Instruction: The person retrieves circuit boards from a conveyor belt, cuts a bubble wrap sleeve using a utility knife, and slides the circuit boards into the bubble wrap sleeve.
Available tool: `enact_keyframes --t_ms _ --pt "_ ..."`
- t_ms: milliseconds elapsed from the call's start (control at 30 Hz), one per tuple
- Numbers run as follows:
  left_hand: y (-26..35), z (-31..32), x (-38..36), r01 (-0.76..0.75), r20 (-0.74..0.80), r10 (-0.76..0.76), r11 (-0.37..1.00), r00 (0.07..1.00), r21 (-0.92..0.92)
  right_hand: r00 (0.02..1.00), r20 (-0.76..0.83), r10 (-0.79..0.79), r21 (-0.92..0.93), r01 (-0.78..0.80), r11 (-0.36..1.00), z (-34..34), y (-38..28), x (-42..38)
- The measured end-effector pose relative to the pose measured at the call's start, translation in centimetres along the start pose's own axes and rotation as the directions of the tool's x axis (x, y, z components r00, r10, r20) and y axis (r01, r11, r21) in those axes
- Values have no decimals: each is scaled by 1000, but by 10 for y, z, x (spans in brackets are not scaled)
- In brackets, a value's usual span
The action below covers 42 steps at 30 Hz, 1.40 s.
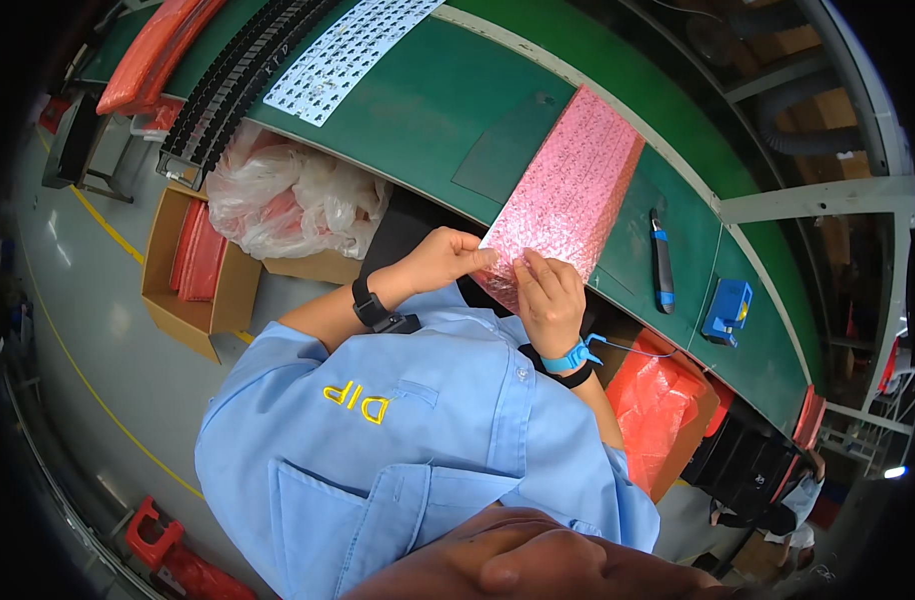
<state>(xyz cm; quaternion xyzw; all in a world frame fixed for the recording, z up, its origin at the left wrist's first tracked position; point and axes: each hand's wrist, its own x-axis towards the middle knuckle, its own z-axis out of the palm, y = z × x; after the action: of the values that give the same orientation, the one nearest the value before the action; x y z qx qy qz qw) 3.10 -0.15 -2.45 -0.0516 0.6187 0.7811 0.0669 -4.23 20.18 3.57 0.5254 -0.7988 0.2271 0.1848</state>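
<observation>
A pink bubble-wrap bag (568,180) lies slantwise across the green bench, its near end reaching over the front edge toward my chest. My left hand (446,262) grips the near left corner of the bag between thumb and fingers. My right hand (552,300) is closed on the near end, with bent fingertips pressed together on the wrap. A pale strip shows along the bag's left edge; what is inside cannot be made out. Right of the bag lies a black-and-blue utility knife (662,262). On my right wrist is a blue strap (572,357) with a thin cord.
A blue block-shaped device (728,312) stands on the green bench (418,110) at right. Farther left are a white sheet with black shapes (353,55) and black slotted strips (233,90). Below the bench sit cardboard boxes (233,300), clear plastic bags (298,190) and red bubble wrap (658,400).
</observation>
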Motion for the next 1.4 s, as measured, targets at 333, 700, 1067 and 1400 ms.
enact_keyframes --t_ms 333,700,1067,1400 --pt "-6 -2 1 4 -5 -4 998 1000 62 1000 -23 8 21 -8 1000 -3 -3 4" --pt "70 -60 -15 -25 -211 130 898 969 439 998 11 59 44 -59 997 -2 -7 8" --pt "139 -196 -5 594 -535 494 47 685 803 994 -43 96 77 -92 993 0 -6 4" --pt "146 -200 6 542 -523 142 -194 840 818 997 -56 58 101 -53 994 4 -3 3"
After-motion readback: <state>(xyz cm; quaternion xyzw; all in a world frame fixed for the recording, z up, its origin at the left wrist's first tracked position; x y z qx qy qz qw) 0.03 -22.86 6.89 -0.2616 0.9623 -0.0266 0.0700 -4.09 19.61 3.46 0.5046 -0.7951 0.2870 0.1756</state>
